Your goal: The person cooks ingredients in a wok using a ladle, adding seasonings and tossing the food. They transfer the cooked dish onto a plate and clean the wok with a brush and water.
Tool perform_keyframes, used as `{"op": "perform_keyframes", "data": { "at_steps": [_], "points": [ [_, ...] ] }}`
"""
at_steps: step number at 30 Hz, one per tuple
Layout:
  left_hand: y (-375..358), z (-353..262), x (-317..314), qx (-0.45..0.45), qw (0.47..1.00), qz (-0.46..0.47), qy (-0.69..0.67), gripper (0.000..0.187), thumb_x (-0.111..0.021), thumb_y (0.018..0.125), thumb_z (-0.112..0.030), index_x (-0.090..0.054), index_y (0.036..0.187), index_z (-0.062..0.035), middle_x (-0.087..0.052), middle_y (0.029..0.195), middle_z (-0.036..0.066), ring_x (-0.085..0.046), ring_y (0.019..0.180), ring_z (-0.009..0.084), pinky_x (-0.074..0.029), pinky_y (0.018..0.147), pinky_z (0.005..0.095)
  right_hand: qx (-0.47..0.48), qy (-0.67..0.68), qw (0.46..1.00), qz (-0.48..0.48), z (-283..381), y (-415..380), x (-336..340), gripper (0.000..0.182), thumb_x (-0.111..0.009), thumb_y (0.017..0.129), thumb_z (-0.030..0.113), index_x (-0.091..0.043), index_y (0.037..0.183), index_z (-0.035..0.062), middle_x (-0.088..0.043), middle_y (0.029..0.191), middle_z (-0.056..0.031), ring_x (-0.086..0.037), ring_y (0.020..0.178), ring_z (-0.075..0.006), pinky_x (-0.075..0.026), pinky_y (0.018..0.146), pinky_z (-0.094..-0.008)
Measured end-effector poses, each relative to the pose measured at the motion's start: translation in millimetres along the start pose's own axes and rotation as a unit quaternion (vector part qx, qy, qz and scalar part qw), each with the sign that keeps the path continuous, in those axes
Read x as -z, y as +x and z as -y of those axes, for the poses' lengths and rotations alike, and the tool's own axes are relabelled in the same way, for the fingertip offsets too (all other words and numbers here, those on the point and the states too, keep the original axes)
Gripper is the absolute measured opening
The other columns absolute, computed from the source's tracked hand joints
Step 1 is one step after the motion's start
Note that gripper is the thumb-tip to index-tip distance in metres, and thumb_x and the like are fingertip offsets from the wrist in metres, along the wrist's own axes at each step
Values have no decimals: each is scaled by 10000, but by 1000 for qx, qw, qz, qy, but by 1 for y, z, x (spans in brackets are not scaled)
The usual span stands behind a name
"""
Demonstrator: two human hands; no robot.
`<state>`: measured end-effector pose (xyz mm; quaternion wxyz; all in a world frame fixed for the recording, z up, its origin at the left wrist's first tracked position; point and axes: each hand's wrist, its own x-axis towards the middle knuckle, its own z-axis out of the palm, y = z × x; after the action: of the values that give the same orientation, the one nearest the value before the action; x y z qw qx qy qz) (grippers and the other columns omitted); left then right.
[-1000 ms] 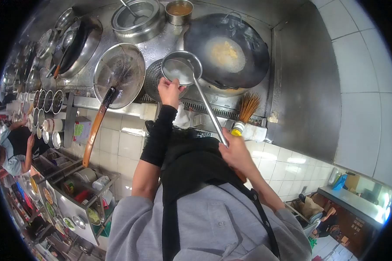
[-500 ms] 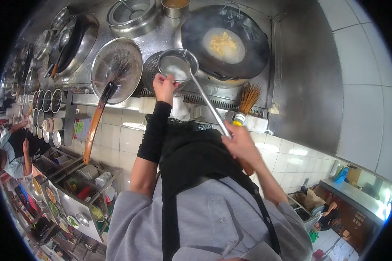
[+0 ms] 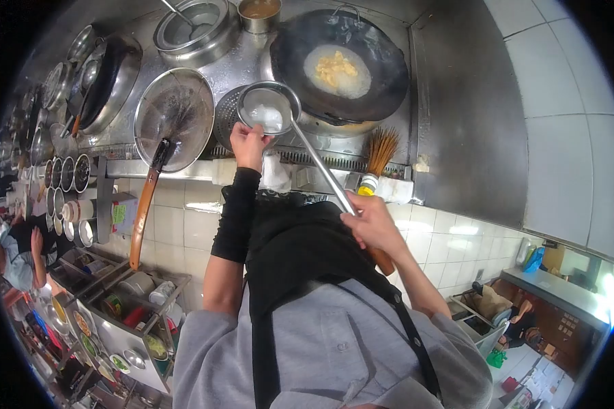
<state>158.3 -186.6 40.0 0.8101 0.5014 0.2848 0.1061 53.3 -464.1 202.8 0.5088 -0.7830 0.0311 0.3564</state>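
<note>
My right hand [image 3: 373, 223] is wrapped round the long handle of a metal ladle [image 3: 271, 85]. At the ladle's bowl, my left hand [image 3: 250, 144] pinches the near rim of a small round strainer or bowl [image 3: 253, 111], which has something white [image 3: 267, 117] in it. Just to the right and beyond sits a dark wok [image 3: 286, 58] with pale liquid and yellow pieces [image 3: 337, 70] in it. Under the ladle's left side a perforated metal disc [image 3: 226, 116] shows in part.
A wire skimmer [image 3: 174, 116] with a wooden handle lies at left. Behind are a lidless pot [image 3: 228, 42] and a small pan [image 3: 260, 26] of brown liquid. A bamboo brush [image 3: 382, 151] stands near my right hand. Another person [image 3: 20, 252] is at far left.
The view has shifted slightly, so the stove items sit a little further left. Both hands keep their holds, and the white stuff in the bowl shows more fully.
</note>
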Motion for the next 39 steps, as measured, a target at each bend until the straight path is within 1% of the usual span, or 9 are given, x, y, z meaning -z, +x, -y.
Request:
{"op": "perform_keyframes", "data": {
  "at_steps": [3,7,10,16,19,22,25,30,39],
  "points": [
    [-4,-3,2,13,1000,-8,-15,200,-618,851,11,-429,824,-53,-537,797,78,-565,664,163,-598,655,346,75,-104,989,-75,-4,-5,-11,505,-600,871,40,-548,1350,-108,-604,558,-148,-574,392,-219,-497,430,-359],
    [-6,-2,-2,-2,1000,-1,-9,215,-617,848,19,-417,820,-56,-533,782,76,-563,657,166,-598,644,352,15,-85,996,-17,9,-7,-13,462,-584,855,27,-579,1298,-107,-639,635,-206,-632,469,-281,-532,506,-384],
    [-7,3,5,-14,1000,-2,-6,225,-612,859,23,-407,823,-63,-533,772,76,-554,635,165,-595,637,350,-16,-82,996,-22,14,-14,-13,424,-572,838,9,-587,1243,-115,-661,714,-251,-676,620,-401,-560,638,-443],
    [-7,5,7,-3,998,10,-54,229,-608,868,27,-404,829,-69,-537,771,78,-558,630,162,-594,649,341,259,-266,915,-156,-25,-7,-27,446,-559,822,-11,-555,1255,-119,-659,792,-298,-660,773,-493,-551,755,-493],
    [-2,-1,3,14,999,22,-35,226,-617,860,18,-410,830,-67,-542,774,81,-570,629,169,-590,633,340,272,-287,908,-138,-26,-3,-27,380,-581,856,0,-565,1218,-117,-653,744,-261,-664,614,-405,-552,609,-456],
    [4,-3,-1,13,999,11,50,217,-623,852,8,-419,833,-61,-545,778,83,-581,630,176,-583,611,327,-26,-32,999,3,18,-8,-6,260,-613,888,3,-603,1129,-94,-606,676,-142,-587,465,-215,-476,425,-359],
    [8,6,5,19,997,4,70,206,-627,844,4,-430,835,-55,-549,781,83,-582,620,178,-573,587,305,-52,141,988,31,17,-8,7,158,-631,902,-7,-621,1051,-60,-536,652,-35,-486,441,-71,-370,345,-260],
    [-6,-2,7,44,999,3,-1,208,-625,846,3,-424,848,-53,-554,786,86,-585,601,180,-553,570,282,-65,268,960,40,20,-31,15,451,-641,882,-30,-579,1324,-95,-535,665,-41,-444,418,-81,-335,339,-254],
    [-3,-12,0,52,998,21,-2,203,-626,867,-23,-424,867,-47,-553,796,98,-654,636,228,-553,563,280,-29,410,911,14,18,-20,42,420,-607,913,50,-561,1300,-106,-476,671,17,-360,431,-20,-239,343,-201]
  ]
}}
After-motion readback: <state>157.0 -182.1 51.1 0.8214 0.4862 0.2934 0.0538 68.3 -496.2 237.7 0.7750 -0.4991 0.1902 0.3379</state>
